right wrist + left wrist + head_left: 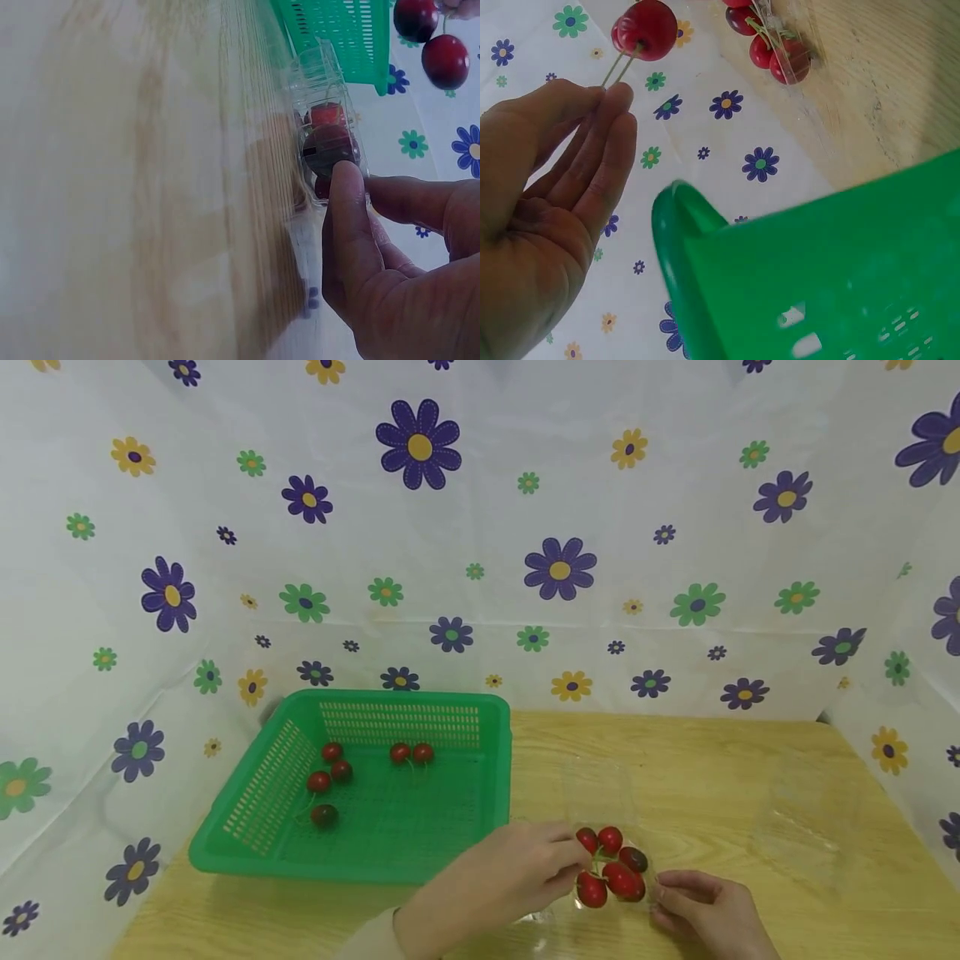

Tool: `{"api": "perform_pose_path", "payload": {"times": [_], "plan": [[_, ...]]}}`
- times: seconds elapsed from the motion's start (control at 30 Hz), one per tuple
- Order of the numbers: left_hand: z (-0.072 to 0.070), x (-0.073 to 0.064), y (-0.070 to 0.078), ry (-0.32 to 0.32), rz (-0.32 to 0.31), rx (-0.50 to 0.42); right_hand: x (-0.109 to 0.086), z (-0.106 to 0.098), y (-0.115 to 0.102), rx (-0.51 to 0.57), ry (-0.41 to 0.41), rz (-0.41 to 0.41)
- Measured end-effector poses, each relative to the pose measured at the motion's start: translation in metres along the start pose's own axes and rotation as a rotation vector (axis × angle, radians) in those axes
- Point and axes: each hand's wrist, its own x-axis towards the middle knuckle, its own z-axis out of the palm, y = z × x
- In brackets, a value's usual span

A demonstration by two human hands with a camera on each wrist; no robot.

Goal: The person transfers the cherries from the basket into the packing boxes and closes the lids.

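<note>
My left hand [517, 877] pinches the thin green stems of a pair of red cherries [649, 31] between thumb and fingertips. The two fruits hang above a small clear plastic box [315, 71] and are apart from it in the right wrist view. Several dark red cherries [330, 146] lie inside that box. At its right side, my right hand [708, 910] holds the box's edge with thumb and fingers. The box's transparent lid [596, 785] is raised on the far side.
A green plastic basket [501, 777] stands left on the wooden table [697, 752], with several cherries [318, 782] in it. Another clear plastic container [810, 818] lies to the right. Clear plastic [536, 935] also shows under my left wrist. Flowered sheeting [480, 510] surrounds the table.
</note>
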Motion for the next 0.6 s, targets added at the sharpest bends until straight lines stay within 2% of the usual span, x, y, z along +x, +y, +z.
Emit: {"api": "perform_pose_path", "payload": {"times": [0.27, 0.43, 0.6], "plan": [[0.020, 0.014, 0.005, -0.062, -0.052, 0.152, 0.000, 0.000, 0.000, -0.002, -0.003, 0.001], [0.032, 0.019, 0.007, -0.093, -0.131, 0.190, 0.001, -0.001, 0.001, 0.001, -0.004, 0.000], [0.042, 0.025, 0.007, -0.077, -0.158, 0.226, 0.000, -0.002, 0.000, 0.001, -0.014, -0.003]]}}
